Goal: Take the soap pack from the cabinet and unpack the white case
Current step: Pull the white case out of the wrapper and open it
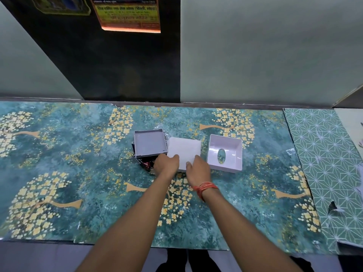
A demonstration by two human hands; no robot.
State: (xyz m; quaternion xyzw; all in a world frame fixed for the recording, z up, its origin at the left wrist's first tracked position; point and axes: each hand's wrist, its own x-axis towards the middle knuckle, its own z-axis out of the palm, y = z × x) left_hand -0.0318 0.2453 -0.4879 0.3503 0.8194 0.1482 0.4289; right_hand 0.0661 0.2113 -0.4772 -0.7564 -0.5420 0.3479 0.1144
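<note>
Three white case parts lie on the floral counter [78, 158]. A shallow square tray [150, 143] rests at the left on a dark crumpled soap pack wrapper [144, 163] and clear plastic film. In the middle lies a flat white square piece [184, 149]. My left hand [167, 163] and my right hand [197, 168] both grip its near edge, fingers curled over it. To the right sits a deeper white box [225, 153] with an oval hole in its base.
A dark cabinet panel [127, 65] with a yellow printed sticker stands behind the counter. A green geometric-patterned sheet [324, 163] covers the counter's right end. An orange thread band is on my right wrist. The counter's front edge runs just below my forearms.
</note>
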